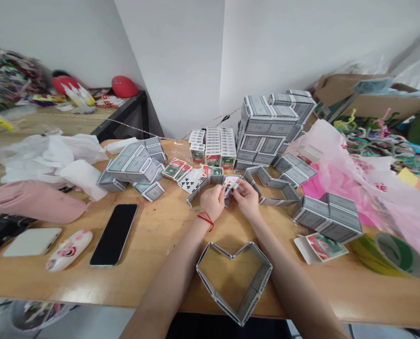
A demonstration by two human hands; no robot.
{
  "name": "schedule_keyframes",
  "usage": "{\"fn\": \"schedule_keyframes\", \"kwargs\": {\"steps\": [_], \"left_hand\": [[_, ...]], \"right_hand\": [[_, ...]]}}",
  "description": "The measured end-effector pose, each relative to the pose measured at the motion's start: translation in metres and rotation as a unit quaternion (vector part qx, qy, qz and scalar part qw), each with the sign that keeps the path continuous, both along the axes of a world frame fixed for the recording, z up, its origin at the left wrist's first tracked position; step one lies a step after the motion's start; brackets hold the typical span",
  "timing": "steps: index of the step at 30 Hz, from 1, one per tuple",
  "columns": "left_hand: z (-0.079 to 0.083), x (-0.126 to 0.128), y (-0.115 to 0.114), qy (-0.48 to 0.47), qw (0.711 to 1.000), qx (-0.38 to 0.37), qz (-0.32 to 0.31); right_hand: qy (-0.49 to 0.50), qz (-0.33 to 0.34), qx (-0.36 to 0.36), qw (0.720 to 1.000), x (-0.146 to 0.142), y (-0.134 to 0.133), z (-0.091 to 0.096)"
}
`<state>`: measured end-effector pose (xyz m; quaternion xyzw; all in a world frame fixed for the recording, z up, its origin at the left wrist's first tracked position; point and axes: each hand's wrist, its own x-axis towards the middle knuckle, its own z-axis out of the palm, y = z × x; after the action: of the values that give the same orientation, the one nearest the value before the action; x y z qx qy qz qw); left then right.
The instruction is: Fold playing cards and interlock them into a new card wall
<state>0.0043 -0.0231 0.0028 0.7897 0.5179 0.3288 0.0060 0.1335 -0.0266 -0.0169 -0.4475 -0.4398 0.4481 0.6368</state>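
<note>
My left hand [212,202], with a red string bracelet at the wrist, and my right hand [248,199] come together mid-table. Pinched between their fingers are playing cards [230,182], face side showing; how many is unclear. Directly behind them stands a partly hidden folded-card strip [194,193]. Close to the table's front edge, between my forearms, a heart-shaped frame of folded cards [257,288] stands on edge. Another open card frame [290,192] is just right of my right hand. Loose cards [189,183] lie face up to the left, beside green-and-red card boxes [176,168].
Stacked card blocks [266,127] rise at the back right, near rows of card boxes [213,146]. More card blocks [135,162] sit left. A phone [114,234], pink-white mouse [69,249], opened card box [325,247], card block [332,216] and yellow tape roll [390,254] lie around.
</note>
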Motion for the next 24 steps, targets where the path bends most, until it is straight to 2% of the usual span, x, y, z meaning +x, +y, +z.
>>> {"fn": "schedule_keyframes", "kwargs": {"steps": [7, 20, 24], "left_hand": [[0.0018, 0.001, -0.0024, 0.021, 0.999, 0.025, -0.016], [0.0026, 0.0017, -0.003, 0.02, 0.999, 0.012, -0.035], [0.0021, 0.001, -0.0032, 0.012, 0.999, 0.014, -0.03]], "right_hand": [[0.012, -0.008, -0.021, 1.0, -0.0007, 0.001, 0.0011], [-0.025, -0.05, -0.056, 0.997, 0.0011, 0.0012, -0.003], [-0.013, -0.027, -0.045, 0.999, 0.0026, 0.0, 0.0011]]}}
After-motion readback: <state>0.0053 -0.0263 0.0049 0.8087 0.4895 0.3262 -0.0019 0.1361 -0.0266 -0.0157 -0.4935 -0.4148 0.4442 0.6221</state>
